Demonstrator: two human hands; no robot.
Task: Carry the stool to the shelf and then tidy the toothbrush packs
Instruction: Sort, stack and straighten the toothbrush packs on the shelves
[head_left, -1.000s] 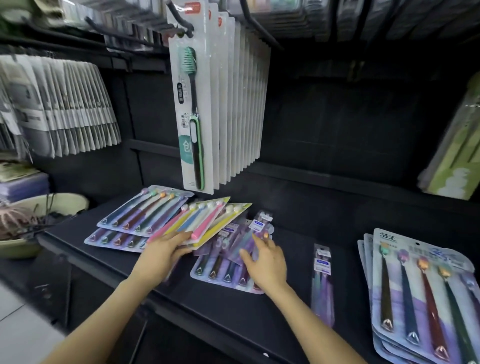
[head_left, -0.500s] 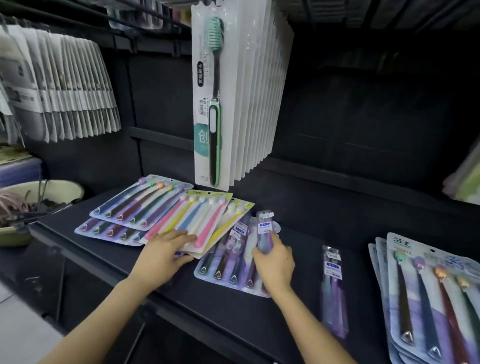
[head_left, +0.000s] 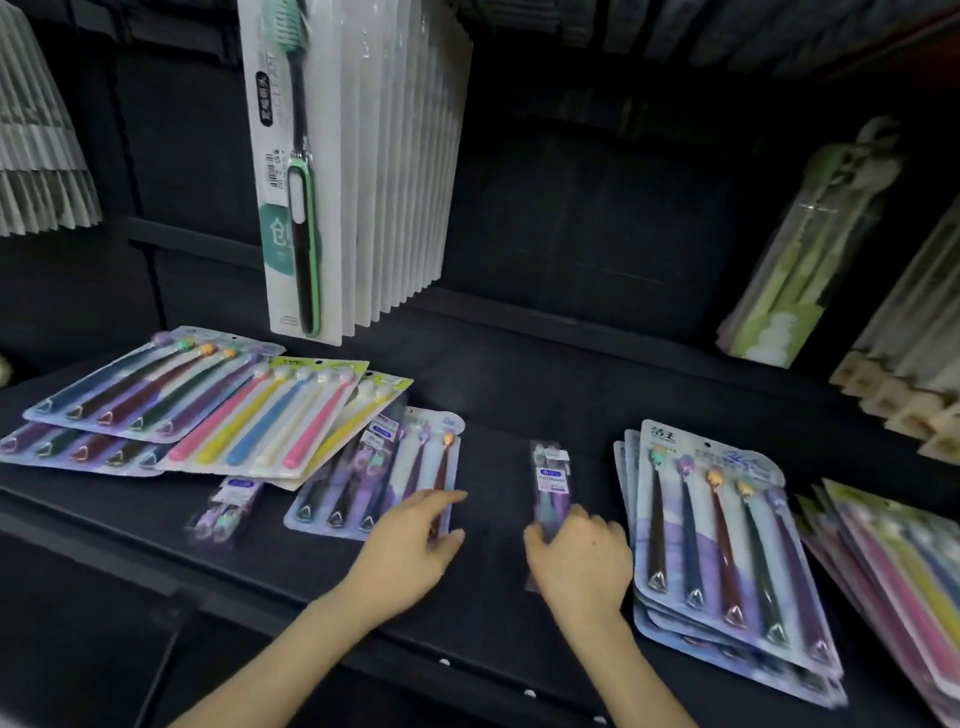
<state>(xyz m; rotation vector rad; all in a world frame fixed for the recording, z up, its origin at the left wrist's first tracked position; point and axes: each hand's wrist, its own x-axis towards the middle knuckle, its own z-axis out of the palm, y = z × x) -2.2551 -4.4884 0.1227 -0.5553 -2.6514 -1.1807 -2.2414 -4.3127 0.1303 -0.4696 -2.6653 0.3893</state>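
Moved since a second ago: right hand (head_left: 576, 564) off the middle pack (head_left: 374, 483) and over to the slim pack (head_left: 549, 480) on its right; left hand (head_left: 410, 545) off the pastel pack (head_left: 270, 421) and onto the middle pack's near right corner. Also new: a small pack (head_left: 223, 506) loose at the near left of the middle pack. Right hand: curled round the slim pack's near end, thumb on the left edge, far end free and pointing away. Left hand: fingers straight and spread, resting on the middle pack, gripping nothing. Slim pack: low over or on the shelf (head_left: 493, 395), cannot tell which; long axis near to far, between the middle pack and the right stack (head_left: 727, 545), apparently touching neither. Key relation, as judged: mates of the slim pack lie leftward, namely the small pack and what look like others atop the middle pack. So probably a leftward carry, left hand nearer that end. Room: bare dark strip between the two hands. Right stack just beside the right knuckles and close to the near edge (head_left: 467, 670). Hanging packs (head_left: 332, 182) far and high, out of the way of a low slide. Risk, as judged: clipping the right stack on the lift, or nudging the middle pack askew.
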